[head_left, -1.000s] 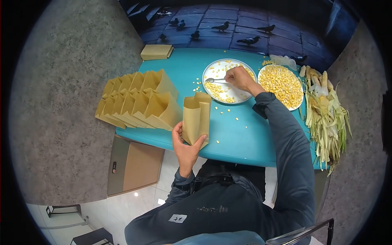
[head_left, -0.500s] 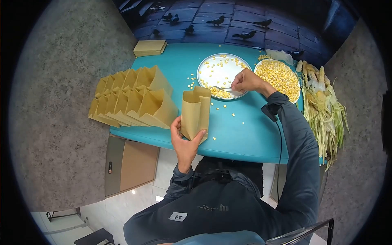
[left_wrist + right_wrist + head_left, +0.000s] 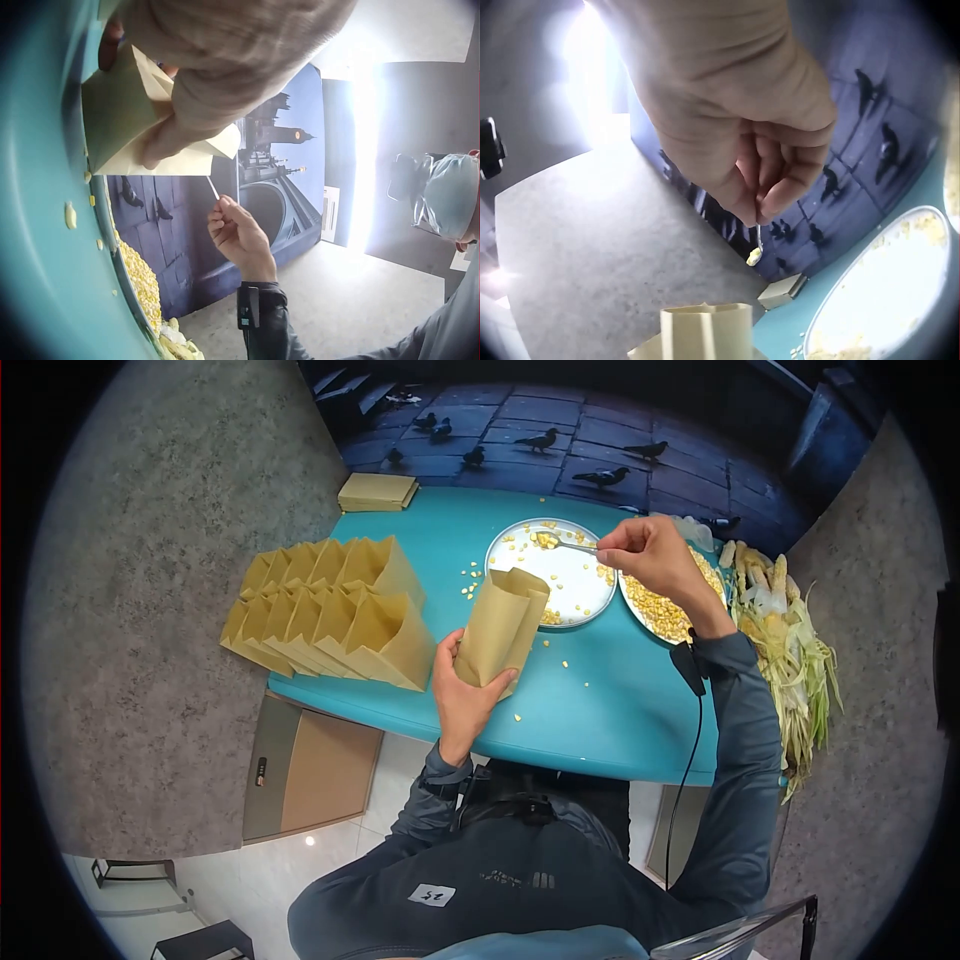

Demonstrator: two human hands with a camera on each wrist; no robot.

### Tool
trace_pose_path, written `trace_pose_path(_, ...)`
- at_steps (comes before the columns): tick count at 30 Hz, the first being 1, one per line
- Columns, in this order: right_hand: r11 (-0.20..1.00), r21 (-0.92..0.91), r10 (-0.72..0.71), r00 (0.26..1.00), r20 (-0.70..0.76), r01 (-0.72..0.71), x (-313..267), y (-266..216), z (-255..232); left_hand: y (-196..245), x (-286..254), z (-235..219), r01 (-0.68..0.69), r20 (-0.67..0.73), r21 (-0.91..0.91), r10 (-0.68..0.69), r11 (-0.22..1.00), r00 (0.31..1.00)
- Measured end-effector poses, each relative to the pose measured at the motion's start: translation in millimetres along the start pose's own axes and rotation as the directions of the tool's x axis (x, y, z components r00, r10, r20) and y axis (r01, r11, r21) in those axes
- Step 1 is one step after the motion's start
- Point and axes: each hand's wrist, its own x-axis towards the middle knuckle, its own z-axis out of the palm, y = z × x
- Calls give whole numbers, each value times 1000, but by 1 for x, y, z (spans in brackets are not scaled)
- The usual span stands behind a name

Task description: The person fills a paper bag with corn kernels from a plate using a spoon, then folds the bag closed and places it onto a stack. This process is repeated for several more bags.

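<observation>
My left hand (image 3: pixel 464 698) grips the lower part of a brown paper bag (image 3: pixel 498 628), fingers on one side and thumb on the other. The bag's mouth is up, and it leans a little to the right. Between thumb and fingers my right hand (image 3: pixel 660 565) pinches the handle of a metal spoon (image 3: pixel 580 547), raised over the white plate (image 3: pixel 572 622). Corn kernels (image 3: pixel 547 540) lie in the spoon's bowl. In the right wrist view the loaded spoon (image 3: pixel 759 244) points down from the fingertips, above the bag (image 3: pixel 705 330). More kernels are scattered over the plate.
Two rows of open paper bags (image 3: pixel 390 645) stand at the left. Flat folded bags (image 3: pixel 377 492) lie at the back left. A second plate heaped with kernels (image 3: pixel 655 608) sits at the right, beside corn cobs and husks (image 3: pixel 780 660). Loose kernels dot the teal table (image 3: pixel 620 730).
The spoon has gone from among the kernels on the plate to raised above it, now carrying kernels. My right hand has moved right and up. The held bag has tilted toward the plate.
</observation>
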Motion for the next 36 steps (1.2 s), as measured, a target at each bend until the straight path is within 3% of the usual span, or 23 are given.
trace_pose_path(2,965,-138,-233,971,-59,224,-14,-9,5,-2,6,9,-6,6,11,6,1000,1000)
trace_pose_path(4,847,-311,-469,881,-55,431,-32,-16,19,0,9,16,-13,15,21,13,1000,1000)
trace_pose_path(6,488,-654,-726,685,64,578,-40,-15,29,4,10,22,-4,10,-2,4,1000,1000)
trace_pose_path(10,545,-692,-707,703,-76,473,-53,-12,36,3,10,25,-5,5,-34,5,999,1000)
trace_pose_path(11,616,-664,-656,743,-133,425,-52,-3,33,3,10,23,-12,-2,-28,12,1000,1000)
trace_pose_path(13,765,-585,-472,854,-221,271,-49,23,29,0,8,21,-21,-2,-25,21,999,1000)
trace_pose_path(14,763,-588,-471,853,-224,267,-49,44,30,-2,8,21,-30,-13,-80,30,996,999)
trace_pose_path(16,898,-434,-206,940,-273,71,-43,86,35,-5,8,18,-44,-29,-141,40,989,999)
trace_pose_path(19,909,-416,-111,948,-298,-24,-43,117,53,-9,6,10,-93,-19,-228,91,969,996)
trace_pose_path(21,883,-467,-110,949,-296,-44,-49,118,61,-11,3,3,2,90,-452,44,892,995)
trace_pose_path(22,852,-519,-109,947,-302,-68,-50,115,63,-12,3,0,-6,75,-454,45,891,996)
trace_pose_path(24,799,-597,-97,963,-253,-76,-53,105,63,-13,2,-5,115,181,-639,3,761,984)
trace_pose_path(26,739,-669,-71,978,-198,-82,-62,94,62,-13,0,-9,140,196,-671,-7,728,981)
trace_pose_path(28,674,-736,-144,968,-207,-57,-70,76,61,-11,0,-13,162,205,-702,-22,694,979)
trace_pose_path(30,699,-715,-157,972,-172,-14,-76,61,63,-7,0,-16,181,254,-712,9,678,967)
trace_pose_path(32,950,-312,-46,998,-41,31,-88,25,75,0,-2,-17,201,282,-696,5,689,959)
trace_pose_path(33,949,-313,-50,998,-35,36,-97,14,86,1,-3,-13,85,233,-707,117,702,966)
trace_pose_path(34,978,-141,-150,988,21,152,-107,4,100,2,-3,-7,-31,184,-713,231,700,955)
trace_pose_path(35,968,41,-251,966,61,249,-115,-3,111,-7,-2,1,-86,162,-688,268,721,950)
trace_pose_path(36,970,39,-243,968,69,240,-121,-8,121,-13,-5,7,-78,161,-690,258,719,953)
